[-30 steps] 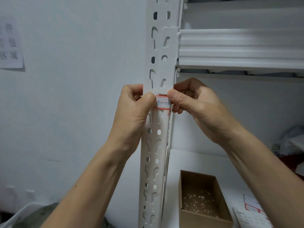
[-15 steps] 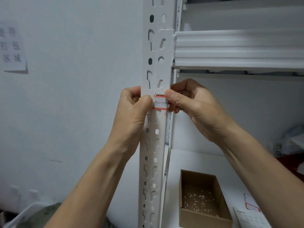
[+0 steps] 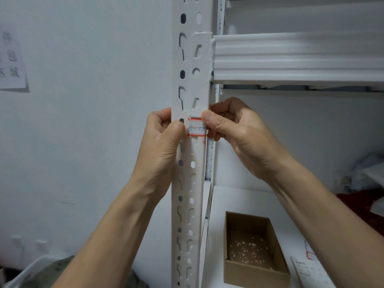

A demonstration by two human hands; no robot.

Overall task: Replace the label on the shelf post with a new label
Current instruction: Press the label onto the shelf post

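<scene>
Fingers (image 3: 226, 113) on both hands are curled in tight, each hand clamped on one end of the label (image 3: 195, 127), so nothing's loose or spread here.

Only the head view to go on. The left hand (image 3: 164, 142) comes up from the lower left and its thumb is flat on the label's left end, with the other fingers tucked round the left edge of the post (image 3: 190, 183). The right hand (image 3: 241, 134) mirrors that from the other side: thumb on the label's right end, just at the post's right edge, and the other fingers folded in behind. What they're touching back there I can't tell.

The label sits on the front face of the post, around mid height, just below where the beam (image 3: 291, 57) hooks in. It's white with a red band along the top and another along the bottom, and there's blue handwriting in the middle. The thumbs cover both ends, so I can't read it all. It looks level across the post.

The post is white, upright and full of slots and holes.

Down on the lower shelf (image 3: 239, 200), right of the post, there's an open cardboard box (image 3: 255, 276) with little white scraps on its bottom. Just right of the box lies a printed sheet (image 3: 309, 271). On the wall at far left hangs a paper (image 3: 12, 59) with blurry characters.
</scene>
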